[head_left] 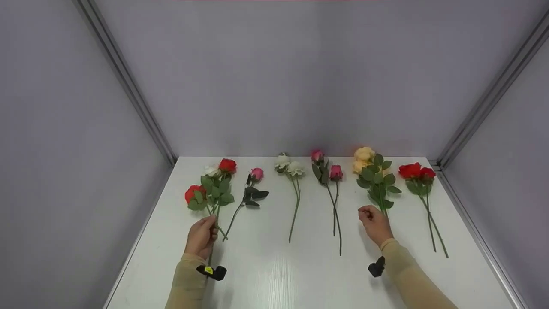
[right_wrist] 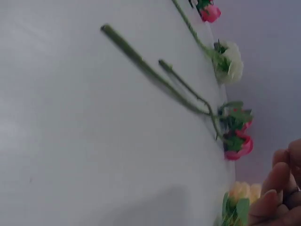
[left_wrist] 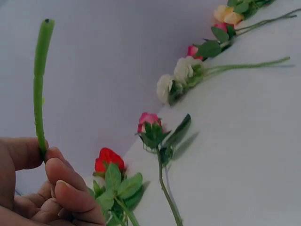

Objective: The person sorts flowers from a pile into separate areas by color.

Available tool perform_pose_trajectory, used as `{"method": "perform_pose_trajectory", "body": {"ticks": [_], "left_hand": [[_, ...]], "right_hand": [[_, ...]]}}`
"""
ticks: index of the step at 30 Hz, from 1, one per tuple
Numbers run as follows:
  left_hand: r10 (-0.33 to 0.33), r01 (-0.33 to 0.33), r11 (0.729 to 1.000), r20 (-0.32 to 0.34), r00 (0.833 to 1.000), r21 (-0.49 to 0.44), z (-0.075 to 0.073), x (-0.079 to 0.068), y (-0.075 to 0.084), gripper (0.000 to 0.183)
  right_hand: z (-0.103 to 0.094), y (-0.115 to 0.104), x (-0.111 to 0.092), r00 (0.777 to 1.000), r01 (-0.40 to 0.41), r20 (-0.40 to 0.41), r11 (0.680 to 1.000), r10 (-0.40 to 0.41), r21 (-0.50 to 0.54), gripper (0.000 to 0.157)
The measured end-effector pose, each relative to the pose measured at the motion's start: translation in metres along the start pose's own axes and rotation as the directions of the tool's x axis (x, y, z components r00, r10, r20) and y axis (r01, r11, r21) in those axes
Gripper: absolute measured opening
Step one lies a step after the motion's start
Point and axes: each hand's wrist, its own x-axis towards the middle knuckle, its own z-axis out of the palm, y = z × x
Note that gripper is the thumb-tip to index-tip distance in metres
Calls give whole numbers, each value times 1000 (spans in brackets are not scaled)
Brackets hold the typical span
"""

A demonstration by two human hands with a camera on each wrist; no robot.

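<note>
My left hand [head_left: 200, 238] pinches a rose stem [left_wrist: 40, 89] between thumb and fingers; in the left wrist view its cut end points up. Just beyond that hand is a group with a red rose [head_left: 227, 165], another red rose [head_left: 194, 194], a white rose [head_left: 212, 170] and green leaves. Which bloom the held stem belongs to is hard to tell. My right hand [head_left: 375, 225] hovers with loosely curled fingers and no flower showing in them. It is close to the stems of the yellow roses [head_left: 364, 154], whose lower ends it hides.
Between the hands lie a single pink rose [head_left: 257, 174], two white flowers [head_left: 295, 168] and two pink roses [head_left: 336, 172] with crossed stems. Red flowers [head_left: 411, 171] lie at the far right. Grey panels [head_left: 274, 77] enclose the white table [head_left: 257, 274] at the back and sides.
</note>
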Motion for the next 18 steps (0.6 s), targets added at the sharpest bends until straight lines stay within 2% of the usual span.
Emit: {"method": "perform_pose_trajectory", "body": {"ticks": [5,9,12,18], "left_hand": [[12,-10,999,43,999,-43,26,-8,2,23],[25,-21,999,73,997,-45,45,-14,-2,29],[36,-33,999,92,995,-37,60,-17,-5,31],[64,-58,997,146,987,-45,90,-19,-12,17]], "right_hand": [[21,-31,-8,996,59,57,996,-64,73,16],[35,-58,-16,983,123,124,987,-135,103,17],[44,-80,-25,961,181,189,976,-202,119,18],[62,-117,-39,896,308,294,943,-333,129,18]]}}
